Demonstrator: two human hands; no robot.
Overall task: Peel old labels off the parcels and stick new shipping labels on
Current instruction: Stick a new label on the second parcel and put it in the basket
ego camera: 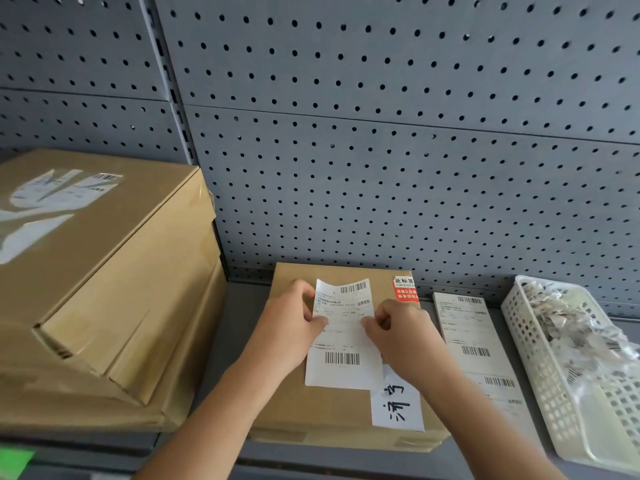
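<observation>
Pinching shipping label by its side edges: left hand grips the left edge, right hand the right. Label lies over top face of small parcel, upper end curling up. Spare label sheet lies just right of parcel.

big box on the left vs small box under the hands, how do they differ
The big box is larger and tilted; the small box lies flat. The big box bears torn label remains; the small box has a red sticker. Both are brown cardboard.
</observation>
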